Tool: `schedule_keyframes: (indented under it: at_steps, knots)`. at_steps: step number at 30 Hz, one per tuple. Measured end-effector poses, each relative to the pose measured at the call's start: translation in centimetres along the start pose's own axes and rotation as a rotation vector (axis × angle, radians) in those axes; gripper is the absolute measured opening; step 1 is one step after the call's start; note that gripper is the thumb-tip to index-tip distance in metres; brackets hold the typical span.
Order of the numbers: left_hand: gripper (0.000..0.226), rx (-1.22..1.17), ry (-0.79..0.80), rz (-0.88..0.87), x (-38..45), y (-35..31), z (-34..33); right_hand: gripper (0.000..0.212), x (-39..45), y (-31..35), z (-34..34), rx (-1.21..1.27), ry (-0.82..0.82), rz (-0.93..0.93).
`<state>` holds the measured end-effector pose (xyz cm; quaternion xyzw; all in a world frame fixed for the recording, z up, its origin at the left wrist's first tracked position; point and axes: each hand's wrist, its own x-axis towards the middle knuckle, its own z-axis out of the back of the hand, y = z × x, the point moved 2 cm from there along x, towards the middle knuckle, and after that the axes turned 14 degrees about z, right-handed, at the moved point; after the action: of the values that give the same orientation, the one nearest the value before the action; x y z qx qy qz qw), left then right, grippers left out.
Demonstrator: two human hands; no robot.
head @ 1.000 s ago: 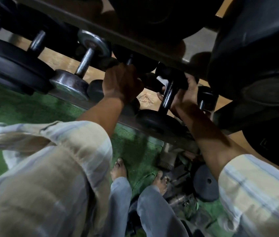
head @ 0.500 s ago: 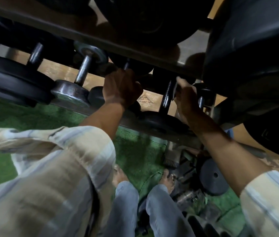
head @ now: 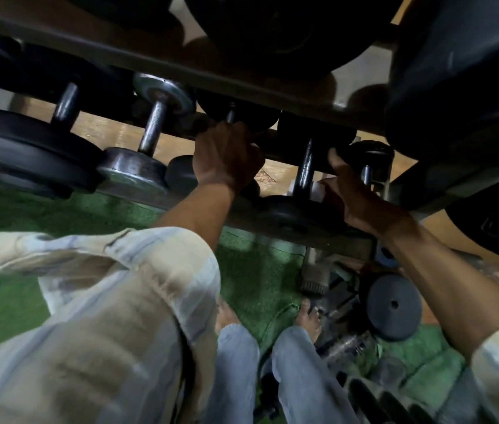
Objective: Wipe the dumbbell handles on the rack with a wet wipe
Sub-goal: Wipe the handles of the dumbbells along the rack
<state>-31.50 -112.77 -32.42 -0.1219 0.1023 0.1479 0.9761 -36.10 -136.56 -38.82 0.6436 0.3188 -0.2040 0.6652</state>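
While the left hand [head: 226, 154] stays curled over a dumbbell handle [head: 230, 116] at about 12 o'clock of the view, fingers wrapped round the bar, we note the right hand [head: 346, 191] at 2 o'clock, between two neighbouring handles. A pale scrap, which we take for the wet wipe [head: 318, 191], shows at its 9 o'clock, just beside the dark handle [head: 304, 168]. Whether the right fingers pinch it, we cannot tell; they are in shadow. A thinner handle [head: 366, 175] stands at the hand's 3 o'clock.

Risks, as we judge them:
- wipe slips from a loose hold and drops through the rack [head: 138, 191] to the green floor [head: 58, 221];
- knuckles catch between close-set plates, since the gap is tight;
- a dumbbell rolls off its rail towards the bare feet [head: 307, 316] at 6 o'clock, if the left hand tugs.
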Motion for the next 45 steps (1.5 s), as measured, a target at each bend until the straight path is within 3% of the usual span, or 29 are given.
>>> schedule_keyframes:
  at_steps: [4,6,9,11,15,18,20,21,23,25,28,30,33,37,40,42,45]
  knots:
    - [0.027,-0.025,-0.015,-0.003,0.0,-0.2,-0.4,0.066,-4.5,3.4,-2.7,-0.363,0.045,0.173]
    - [0.027,-0.019,-0.016,-0.020,0.0,-0.1,-0.4,0.053,-5.2,4.2,-3.5,-0.741,0.065,0.152]
    - [0.028,-0.039,-0.035,-0.024,0.1,0.0,-0.5,0.048,-6.4,3.8,-4.4,-1.313,0.180,0.309]
    - [0.028,-0.047,-0.026,-0.030,0.1,0.0,-0.5,0.047,-7.3,2.9,-4.7,-1.501,0.151,0.491]
    - [0.028,-0.053,-0.030,-0.033,0.1,0.1,-0.4,0.053,-7.3,1.5,-3.9,-1.506,0.080,0.527]
    - [0.029,-0.046,-0.035,-0.043,0.0,0.1,-0.4,0.040,-6.7,2.2,-2.9,-1.183,-0.004,0.569]
    - [0.028,-0.055,-0.033,-0.049,0.0,0.2,-0.5,0.035,-5.9,2.4,-2.1,-0.984,0.010,0.425]
    - [0.028,-0.058,-0.032,-0.051,0.1,0.2,-0.6,0.038,-5.4,2.5,-2.1,-1.002,0.029,0.376]
    - [0.028,-0.066,-0.022,-0.048,0.3,0.3,-0.8,0.068,-4.2,3.1,-2.8,-1.161,0.092,0.405]
    - [0.031,-0.070,-0.029,-0.047,0.4,0.3,-0.9,0.082,-2.8,4.3,-4.5,-1.185,0.177,0.351]
    - [0.033,-0.085,-0.053,-0.026,0.4,0.3,-0.9,0.085,-0.5,5.9,-6.9,-1.380,0.354,0.284]
    - [0.027,-0.115,-0.077,0.005,0.3,0.5,-0.9,0.063,1.3,6.3,-7.7,-1.503,0.443,0.261]
    - [0.027,-0.131,-0.110,0.041,0.1,0.6,-0.5,0.060,2.8,6.3,-8.1,-1.596,0.523,0.195]
    - [0.026,-0.121,-0.140,0.053,-0.2,0.6,-0.2,0.036,3.1,6.5,-8.5,-1.885,0.560,0.346]
    - [0.027,-0.112,-0.155,0.045,-0.1,0.6,-0.3,0.040,3.3,6.5,-6.6,-1.979,0.406,0.474]
    - [0.029,-0.101,-0.163,0.044,-0.1,0.6,-0.2,0.051,3.8,6.4,-4.5,-1.909,0.255,0.689]
    - [0.028,-0.099,-0.157,0.046,-0.1,0.6,-0.3,0.048,3.4,6.1,-2.6,-1.855,0.144,0.901]
